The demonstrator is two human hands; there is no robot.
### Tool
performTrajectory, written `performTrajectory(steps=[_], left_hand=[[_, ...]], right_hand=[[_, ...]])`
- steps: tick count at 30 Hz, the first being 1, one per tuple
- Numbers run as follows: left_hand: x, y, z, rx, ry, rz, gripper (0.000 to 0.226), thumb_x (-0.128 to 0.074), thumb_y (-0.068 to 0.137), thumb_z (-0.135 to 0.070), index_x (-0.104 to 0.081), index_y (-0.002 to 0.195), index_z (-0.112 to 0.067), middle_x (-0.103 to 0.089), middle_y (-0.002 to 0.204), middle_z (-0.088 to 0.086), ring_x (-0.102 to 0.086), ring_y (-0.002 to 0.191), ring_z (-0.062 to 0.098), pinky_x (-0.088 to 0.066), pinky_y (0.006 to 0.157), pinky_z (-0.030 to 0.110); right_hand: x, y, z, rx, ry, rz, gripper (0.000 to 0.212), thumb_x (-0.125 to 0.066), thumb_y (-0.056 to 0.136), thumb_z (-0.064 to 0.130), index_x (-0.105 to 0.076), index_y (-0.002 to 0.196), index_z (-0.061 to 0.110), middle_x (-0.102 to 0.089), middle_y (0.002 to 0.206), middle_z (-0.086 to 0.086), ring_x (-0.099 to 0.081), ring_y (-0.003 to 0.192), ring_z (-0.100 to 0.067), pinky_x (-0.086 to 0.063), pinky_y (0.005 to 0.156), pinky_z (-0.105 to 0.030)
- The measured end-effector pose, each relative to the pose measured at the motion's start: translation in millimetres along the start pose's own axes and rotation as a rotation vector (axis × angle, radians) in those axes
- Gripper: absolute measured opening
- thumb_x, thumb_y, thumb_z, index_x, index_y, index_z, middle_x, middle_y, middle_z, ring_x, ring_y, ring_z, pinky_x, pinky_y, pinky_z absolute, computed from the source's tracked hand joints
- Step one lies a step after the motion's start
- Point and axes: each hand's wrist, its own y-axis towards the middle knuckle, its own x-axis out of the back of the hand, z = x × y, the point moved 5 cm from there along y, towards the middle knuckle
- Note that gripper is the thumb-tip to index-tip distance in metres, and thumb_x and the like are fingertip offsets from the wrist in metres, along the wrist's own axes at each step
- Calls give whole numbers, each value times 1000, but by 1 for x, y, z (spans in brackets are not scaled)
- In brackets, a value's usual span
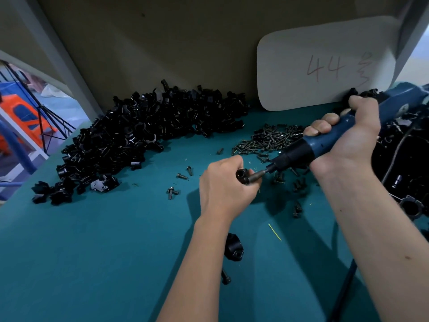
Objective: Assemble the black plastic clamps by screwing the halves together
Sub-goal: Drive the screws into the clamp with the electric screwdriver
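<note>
My left hand point(224, 185) grips a black plastic clamp point(242, 177) just above the teal table; most of the clamp is hidden inside the fist. My right hand point(346, 135) is wrapped round a blue electric screwdriver point(325, 145). Its metal bit point(260, 175) points down-left and meets the clamp's end. A big heap of loose black clamp halves point(139, 135) lies at the back left. A pile of dark screws point(271, 138) sits behind the hands, with single screws point(183, 175) scattered in front of it.
The teal table point(104, 252) carries one black clamp point(233, 248) and a bolt point(225, 276) near my left forearm. A white card marked 44 point(325, 63) leans on the back wall. More black parts and a cable point(404, 173) crowd the right side.
</note>
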Motion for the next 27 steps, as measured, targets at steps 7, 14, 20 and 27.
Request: performTrajectory(steps=[7,14,20,27], left_hand=[[-1,7,32,652,-1040,3,35,-61,78,-29,-27,72,-22,-19,66,7,-16,51,18,-13,44,27],[-8,7,32,834,-1462,208,39,-36,105,-43,-42,78,-16,-40,61,2,-32,44,11,-22,34,21],[-8,7,31,797,-1235,155,35,-43,109,-45,-48,106,-11,-62,65,10,-51,47,17,-39,41,22],[-9,9,29,656,-1203,186,22,-44,111,-31,-45,104,-10,-77,90,21,-69,63,24,-55,55,25]], right_hand=[[0,6,9,-101,-73,80,34,-78,86,38,-52,93,18,-54,66,6,-48,50,-8,-46,51,-23],[2,2,-30,-193,-856,239,41,-76,89,9,-50,120,9,-64,88,-11,-62,53,-17,-59,55,-34],[11,-2,-59,51,-1373,306,33,-79,83,11,-60,108,15,-68,96,-9,-70,70,-25,-62,59,-39],[21,-4,-71,192,-1805,328,42,-82,78,29,-60,110,14,-67,94,-3,-66,83,-23,-54,69,-33]])
